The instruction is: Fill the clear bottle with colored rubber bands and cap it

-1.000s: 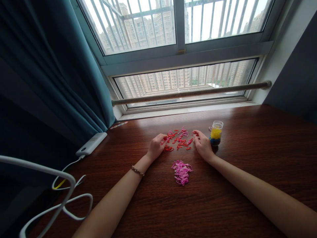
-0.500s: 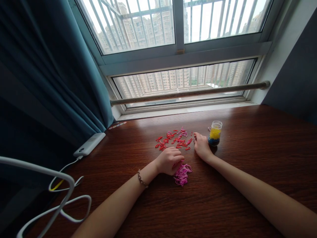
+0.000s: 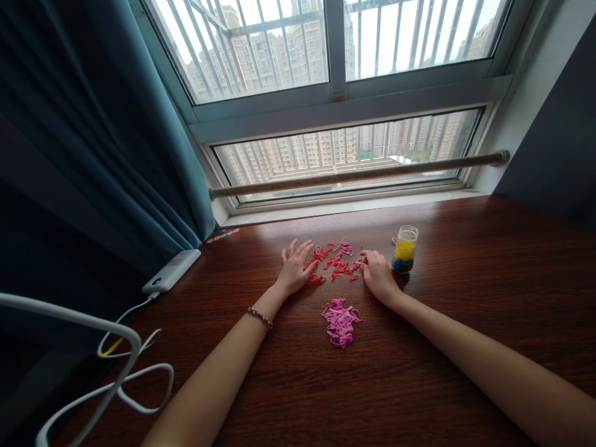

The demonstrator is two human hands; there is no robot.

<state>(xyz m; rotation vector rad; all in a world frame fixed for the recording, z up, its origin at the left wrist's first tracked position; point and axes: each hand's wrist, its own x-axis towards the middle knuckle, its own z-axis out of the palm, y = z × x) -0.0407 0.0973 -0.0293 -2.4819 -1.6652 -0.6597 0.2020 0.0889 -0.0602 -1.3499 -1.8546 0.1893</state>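
Observation:
A scatter of small red and pink loops lies on the dark wooden table, far centre. My left hand lies flat at the scatter's left edge with fingers spread, open, over a few red loops. My right hand rests at the scatter's right edge with fingers curled onto the loops; what they pinch is too small to see. A separate heap of pink loops sits nearer me, between my forearms. A small glass jar with yellow and blue contents stands just right of my right hand.
A white power bank with a white cable lies at the table's left edge. A teal curtain hangs on the left. A window with a rail runs along the table's far side.
My left hand left the pink heap, went back up to the red scatter and spread flat. The right hand stayed at the scatter's right edge.

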